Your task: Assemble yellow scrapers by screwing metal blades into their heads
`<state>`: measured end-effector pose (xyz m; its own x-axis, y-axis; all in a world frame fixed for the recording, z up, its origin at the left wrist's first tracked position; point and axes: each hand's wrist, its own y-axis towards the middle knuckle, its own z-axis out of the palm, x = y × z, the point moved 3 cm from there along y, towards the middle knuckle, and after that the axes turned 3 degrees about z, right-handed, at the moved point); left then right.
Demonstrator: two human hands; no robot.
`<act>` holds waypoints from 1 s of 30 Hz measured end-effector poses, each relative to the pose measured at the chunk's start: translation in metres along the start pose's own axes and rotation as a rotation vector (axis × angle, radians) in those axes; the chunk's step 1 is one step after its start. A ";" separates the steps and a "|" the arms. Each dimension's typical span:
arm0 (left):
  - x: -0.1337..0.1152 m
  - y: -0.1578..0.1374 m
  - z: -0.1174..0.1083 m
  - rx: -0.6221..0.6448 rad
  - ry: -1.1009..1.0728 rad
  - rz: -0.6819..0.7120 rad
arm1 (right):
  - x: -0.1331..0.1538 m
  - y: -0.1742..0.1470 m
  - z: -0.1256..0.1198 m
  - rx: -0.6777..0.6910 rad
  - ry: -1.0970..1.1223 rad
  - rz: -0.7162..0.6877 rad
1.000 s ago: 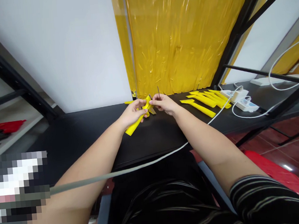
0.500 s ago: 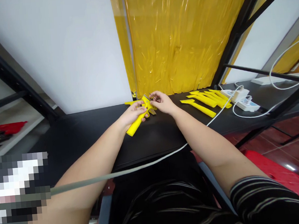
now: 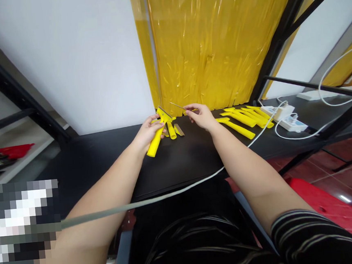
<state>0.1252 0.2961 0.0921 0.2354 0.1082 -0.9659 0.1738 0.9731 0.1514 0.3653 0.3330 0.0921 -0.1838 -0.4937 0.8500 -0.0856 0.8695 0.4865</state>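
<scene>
My left hand (image 3: 148,135) is closed around the handle of a yellow scraper (image 3: 155,144), whose wide head with a metal edge and a small screw points up and away from me. To its right, my right hand (image 3: 203,117) pinches a thin screwdriver (image 3: 178,106). Its slim metal shaft points left toward the scraper head without touching it, and its handle is mostly hidden by my fingers. Just behind the held scraper, another yellow scraper (image 3: 172,131) lies on the black table, next to a small flat brownish piece (image 3: 179,130).
Several yellow scrapers (image 3: 239,118) lie in a group at the right of the black table (image 3: 184,160). Beyond them is a white power strip (image 3: 290,122) with cables. A white cable (image 3: 195,183) runs across in front of me. A red stool (image 3: 327,205) stands at the lower right.
My right hand has drawn back to the right from the scraper head, bringing the screwdriver shaft into plain view. The held scraper has shifted slightly left and its head now faces me more.
</scene>
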 end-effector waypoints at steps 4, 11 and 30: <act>-0.002 -0.001 0.000 0.005 -0.008 -0.009 | 0.002 0.004 -0.010 -0.204 0.136 -0.029; -0.001 -0.002 0.003 -0.036 0.008 -0.142 | 0.000 0.005 -0.027 -0.481 0.154 -0.078; 0.008 -0.022 0.023 0.138 0.065 -0.487 | 0.037 -0.016 0.020 -0.100 -0.041 -0.271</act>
<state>0.1454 0.2713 0.0856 0.0362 -0.3346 -0.9417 0.3746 0.8781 -0.2976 0.3406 0.3008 0.1117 -0.2070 -0.7049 0.6784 -0.0408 0.6991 0.7139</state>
